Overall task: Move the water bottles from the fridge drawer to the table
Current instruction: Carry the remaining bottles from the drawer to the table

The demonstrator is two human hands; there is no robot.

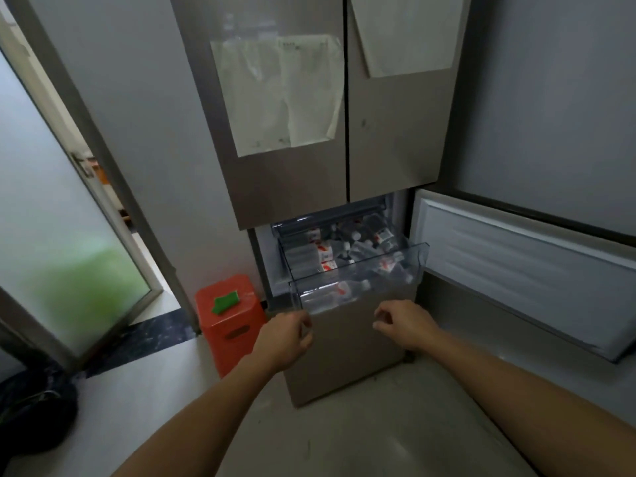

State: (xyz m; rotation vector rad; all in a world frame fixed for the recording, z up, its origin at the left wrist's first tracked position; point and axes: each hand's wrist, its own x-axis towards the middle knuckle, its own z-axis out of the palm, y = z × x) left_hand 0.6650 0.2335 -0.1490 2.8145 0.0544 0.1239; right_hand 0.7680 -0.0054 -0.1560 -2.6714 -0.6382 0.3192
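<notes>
A clear plastic fridge drawer is pulled out from the lower part of a tall fridge. Several water bottles with red-and-white labels lie inside it, some seen through the front wall. My left hand hovers just below the drawer's front left corner, fingers loosely curled and holding nothing. Below the drawer's front right part is my right hand, also empty with fingers apart. Neither hand touches the drawer. No table is in view.
The lower fridge door stands swung open to the right. An orange stool with a green item on top sits left of the fridge. A frosted glass door is open at the left. A black bag lies on the floor.
</notes>
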